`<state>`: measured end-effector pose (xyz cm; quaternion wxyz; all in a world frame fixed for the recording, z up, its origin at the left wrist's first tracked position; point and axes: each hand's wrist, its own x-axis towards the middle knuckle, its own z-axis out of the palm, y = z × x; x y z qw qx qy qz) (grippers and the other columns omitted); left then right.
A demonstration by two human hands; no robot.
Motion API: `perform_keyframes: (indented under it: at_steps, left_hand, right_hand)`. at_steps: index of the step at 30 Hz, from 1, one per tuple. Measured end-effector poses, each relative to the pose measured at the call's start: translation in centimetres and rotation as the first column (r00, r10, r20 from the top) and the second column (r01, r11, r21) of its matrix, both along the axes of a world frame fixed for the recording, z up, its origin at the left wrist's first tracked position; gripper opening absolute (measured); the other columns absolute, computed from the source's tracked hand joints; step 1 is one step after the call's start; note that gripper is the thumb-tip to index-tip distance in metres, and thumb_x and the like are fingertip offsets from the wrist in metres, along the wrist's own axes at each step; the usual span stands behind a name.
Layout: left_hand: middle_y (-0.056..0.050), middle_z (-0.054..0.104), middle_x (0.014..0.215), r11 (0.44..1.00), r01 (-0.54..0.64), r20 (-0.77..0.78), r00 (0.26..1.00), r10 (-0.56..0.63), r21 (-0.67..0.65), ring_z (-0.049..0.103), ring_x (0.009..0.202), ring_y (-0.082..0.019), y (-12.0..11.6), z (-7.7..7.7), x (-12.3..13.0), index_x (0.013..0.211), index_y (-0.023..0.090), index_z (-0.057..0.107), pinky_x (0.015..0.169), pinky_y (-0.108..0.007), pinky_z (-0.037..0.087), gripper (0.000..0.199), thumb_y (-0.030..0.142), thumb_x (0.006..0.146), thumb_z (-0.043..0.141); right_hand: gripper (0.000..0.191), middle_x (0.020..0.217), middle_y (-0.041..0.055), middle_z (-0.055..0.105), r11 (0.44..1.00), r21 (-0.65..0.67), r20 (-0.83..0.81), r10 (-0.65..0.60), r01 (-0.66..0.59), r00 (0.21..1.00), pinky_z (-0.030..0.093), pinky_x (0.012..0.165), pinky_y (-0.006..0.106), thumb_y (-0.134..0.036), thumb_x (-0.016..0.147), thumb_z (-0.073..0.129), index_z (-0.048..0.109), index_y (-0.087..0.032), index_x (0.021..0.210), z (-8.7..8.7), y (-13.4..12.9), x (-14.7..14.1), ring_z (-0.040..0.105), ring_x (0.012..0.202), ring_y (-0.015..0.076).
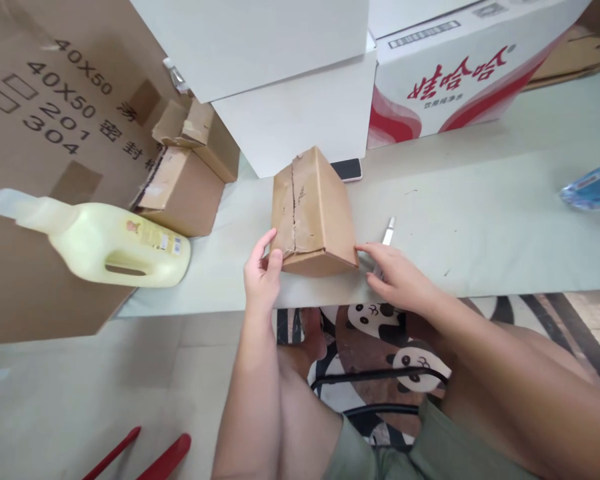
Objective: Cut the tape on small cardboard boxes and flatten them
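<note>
A brown cardboard carton (307,207), its taped top seam ragged and slightly crumpled, sits tilted on the cloth-covered desk (480,247). At its near left corner, the left hand (264,273) presses thumb and fingers against the cardboard, a little apart; right of the carton, the right hand (395,275) has parted fingers, one touching its lower corner. Beside that hand lies one slim white cutter (389,230) (partly covered by it). Behind the carton are one dark-faced phone (347,170) and white boxes; left of it, two small cardboard boxes and one pale-yellow, smooth plastic jug (130,243).
</note>
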<state>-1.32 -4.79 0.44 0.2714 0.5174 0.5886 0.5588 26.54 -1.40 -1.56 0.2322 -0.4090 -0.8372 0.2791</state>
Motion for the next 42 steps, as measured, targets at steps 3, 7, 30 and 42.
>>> perform_keyframes:
  at_steps: [3, 7, 30, 42]
  left_hand:
    - [-0.02, 0.057, 0.141, 0.996, -0.016, -0.133, 0.991, 0.028, 0.093, 0.057, 0.131, -0.031, 0.2, -0.1, 0.1, 0.12, 0.017, 0.067, 0.103, -0.042, 0.051, 0.062, 0.063, 0.079, 0.07]
    - [-0.019, 0.046, 0.151, 0.994, 0.071, -0.061, 0.996, -0.066, 0.08, 0.056, 0.131, -0.032, 0.2, 0.0, 0.0, 0.124, 0.021, 0.061, 0.097, -0.039, 0.055, 0.075, 0.058, 0.063, 0.085]
    - [-0.008, 0.074, 0.107, 0.907, -0.392, 0.082, 0.92, 0.384, 0.154, 0.07, 0.106, -0.022, 1.0, 1.6, 2.6, 0.103, 0.017, 0.07, 0.097, -0.037, 0.056, 0.031, 0.016, 0.072, 0.067]
    - [-0.005, 0.073, 0.109, 0.837, -0.047, -0.494, 0.788, 0.366, 0.545, 0.07, 0.101, -0.021, -1.1, 3.6, 5.8, 0.105, 0.023, 0.072, 0.09, -0.038, 0.058, 0.03, 0.007, 0.081, 0.062]
  right_hand:
    - [0.053, 0.132, 0.0179, 0.066, 0.995, -0.101, -0.048, -0.009, 0.004, 0.999, 0.05, 0.102, 0.056, -0.018, 0.084, 0.049, 0.052, -0.014, 0.137, 0.1, -0.2, -0.2, 0.063, 0.122, 0.0345]
    - [0.056, 0.137, 0.0153, 0.063, 0.964, -0.267, -0.214, -0.049, -0.01, 0.976, 0.053, 0.097, 0.053, -0.021, 0.085, 0.053, 0.048, -0.021, 0.14, 0.1, -0.4, -0.2, 0.068, 0.112, 0.0311]
    - [0.034, 0.095, 0.0101, 0.072, 0.883, -0.146, 0.553, -0.301, 0.446, 0.777, 0.033, 0.055, 0.032, -0.046, 0.09, 0.047, 0.063, -0.025, 0.111, 2.6, 1.1, 0.6, 0.064, 0.077, 0.0272]
    - [0.019, 0.069, 0.0, 0.06, 0.923, -0.382, -0.807, -0.313, -0.039, 0.5, 0.048, 0.051, 0.034, -0.034, 0.083, 0.058, 0.062, -0.031, 0.101, 5.5, -1.6, 2.7, 0.062, 0.056, 0.0187]
